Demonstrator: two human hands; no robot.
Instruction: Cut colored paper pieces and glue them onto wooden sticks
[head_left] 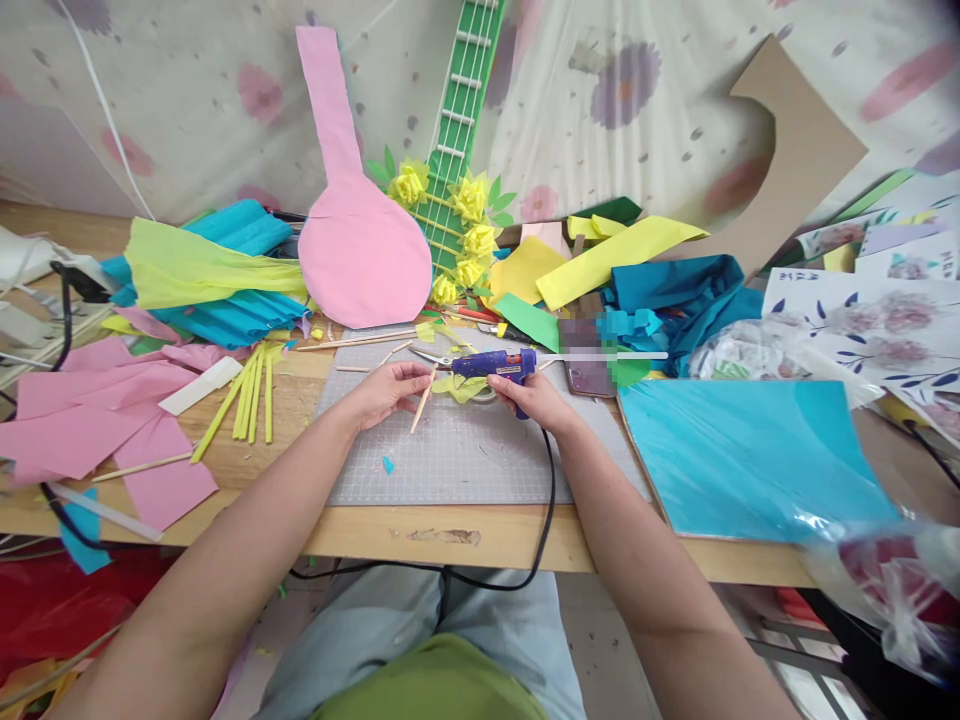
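On the left side of the counter [517, 535] there's a loose pile of pink paper [82, 420], with a little fan of yellow strips [255, 405] just right of it. Next along, a pink lute-shaped cutout [365, 255] leans at the far side, neck up and tipped a bit left.

Then the left hand [391, 394], over the gray cutting mat [450, 455]: pretty much closed, thumb and fingertips pinching a short wooden stick [422, 405]. The stick's long axis runs near to far on a slant, near end further left, far end right by the nozzle of the blue glue gun [480, 366]. Can't tell if they're actually touching.

The gun's also over the mat, barrel lying left-right, nozzle aimed left, with a white glue stick [651, 356] poking out the back to the right. The right hand [536, 397] is wrapped around its grip, which points toward the near side. Further right, a turquoise sheet [750, 460] lies flat.
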